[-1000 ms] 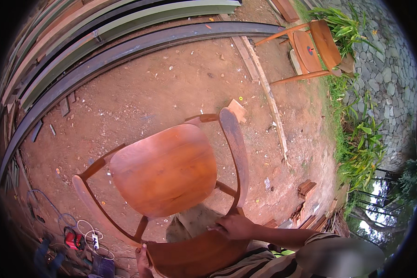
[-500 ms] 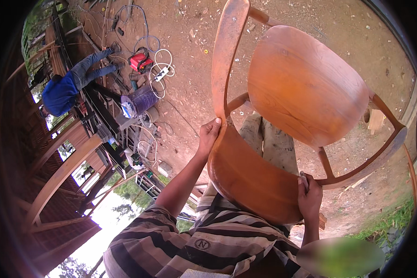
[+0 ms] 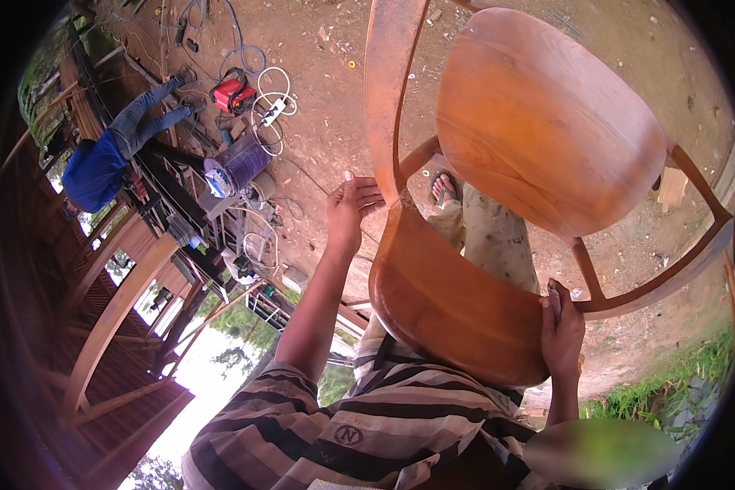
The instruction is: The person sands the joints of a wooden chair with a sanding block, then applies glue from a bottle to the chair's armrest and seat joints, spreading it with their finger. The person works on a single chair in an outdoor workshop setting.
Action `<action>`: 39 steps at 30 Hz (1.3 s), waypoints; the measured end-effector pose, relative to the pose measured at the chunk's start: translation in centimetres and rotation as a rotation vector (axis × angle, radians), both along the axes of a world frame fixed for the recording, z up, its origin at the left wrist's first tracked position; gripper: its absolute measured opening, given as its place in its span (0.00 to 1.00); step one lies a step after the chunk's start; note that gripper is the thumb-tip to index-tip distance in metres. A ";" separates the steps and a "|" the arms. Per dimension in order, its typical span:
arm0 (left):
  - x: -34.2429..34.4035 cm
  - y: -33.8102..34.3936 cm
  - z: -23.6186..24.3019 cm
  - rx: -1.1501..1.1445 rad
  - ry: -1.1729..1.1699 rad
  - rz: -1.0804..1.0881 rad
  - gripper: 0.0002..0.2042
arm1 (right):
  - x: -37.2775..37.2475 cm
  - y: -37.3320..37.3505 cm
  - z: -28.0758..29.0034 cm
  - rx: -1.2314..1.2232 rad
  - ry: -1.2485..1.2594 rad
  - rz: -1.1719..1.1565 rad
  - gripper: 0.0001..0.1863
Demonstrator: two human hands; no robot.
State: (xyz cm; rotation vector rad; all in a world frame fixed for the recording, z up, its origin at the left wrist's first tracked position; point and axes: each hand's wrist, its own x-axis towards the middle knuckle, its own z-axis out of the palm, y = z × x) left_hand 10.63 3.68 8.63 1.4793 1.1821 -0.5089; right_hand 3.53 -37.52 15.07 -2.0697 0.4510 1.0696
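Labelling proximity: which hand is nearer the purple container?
Left. In the picture, the left hand is right of the purple container; the right hand is farther right, at the chair's backrest.

Ground (image 3: 327, 114)'s just brown dirt, kinda littered. There's a red machine (image 3: 233, 96), white power strip (image 3: 274, 111) and wood offcut (image 3: 672, 189) on it.

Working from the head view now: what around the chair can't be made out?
Left armrest: head view; far end cut off by the top edge.
Pale patch at the right hand: head view; too small to identify.
Person's right foot: head view; hidden behind the seat.
Left hand: head view; whether its fingertips touch the chair is too fine to judge.
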 end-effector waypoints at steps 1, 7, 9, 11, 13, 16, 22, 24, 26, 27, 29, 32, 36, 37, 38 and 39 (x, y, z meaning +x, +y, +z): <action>-0.7 0.0 -0.6 -0.132 0.043 0.047 0.28 | 0.3 0.0 -0.3 0.015 -0.011 0.030 0.15; -3.3 -0.5 -2.2 -0.528 0.183 0.297 0.28 | 1.6 3.8 -2.1 0.166 0.011 0.015 0.14; -3.9 -0.1 -2.6 -0.531 0.183 0.302 0.28 | 2.4 5.8 -2.5 0.255 -0.037 0.051 0.14; -4.2 0.0 -2.7 -0.504 0.172 0.295 0.28 | 3.6 7.6 -2.8 0.283 -0.019 0.025 0.16; -4.2 0.1 -3.1 -0.454 0.144 0.271 0.28 | 4.8 9.3 -3.4 0.311 -0.008 -0.006 0.17; -4.4 1.0 -3.3 -0.421 0.069 0.240 0.28 | 6.0 11.3 -5.5 0.355 -0.043 -0.040 0.18; -2.1 -0.4 -0.3 -0.509 0.099 0.178 0.25 | 7.8 15.2 -11.0 0.492 0.071 0.076 0.22; -2.0 0.0 -0.7 -0.467 0.110 0.092 0.24 | 7.0 17.0 -12.4 0.500 -0.021 -0.028 0.19; -1.4 0.1 -0.8 -0.457 0.130 0.013 0.22 | 7.2 18.2 -13.2 0.518 0.016 -0.087 0.17; -1.8 0.6 -1.2 -0.459 0.119 -0.018 0.21 | 8.2 18.3 -13.1 0.534 0.098 -0.087 0.17; -2.4 1.9 -2.2 -0.471 0.101 -0.088 0.20 | 9.3 18.2 -13.3 0.558 0.163 -0.055 0.18; -2.6 2.6 -2.3 -0.478 0.119 -0.103 0.17 | 10.0 17.6 -13.7 0.586 0.150 -0.026 0.20; -2.6 1.9 -2.0 -0.634 0.183 0.070 0.20 | 10.5 17.2 -13.6 0.561 0.128 -0.194 0.19; -2.4 1.9 -2.0 -0.704 0.214 0.127 0.22 | 10.6 17.3 -13.6 0.538 0.097 -0.239 0.19; -1.8 1.9 -2.2 -0.789 0.233 0.093 0.26 | 11.1 17.3 -13.6 0.520 0.124 -0.205 0.19; -1.3 1.5 -2.3 -0.829 0.233 0.099 0.27 | 11.1 17.6 -13.8 0.517 0.134 -0.203 0.19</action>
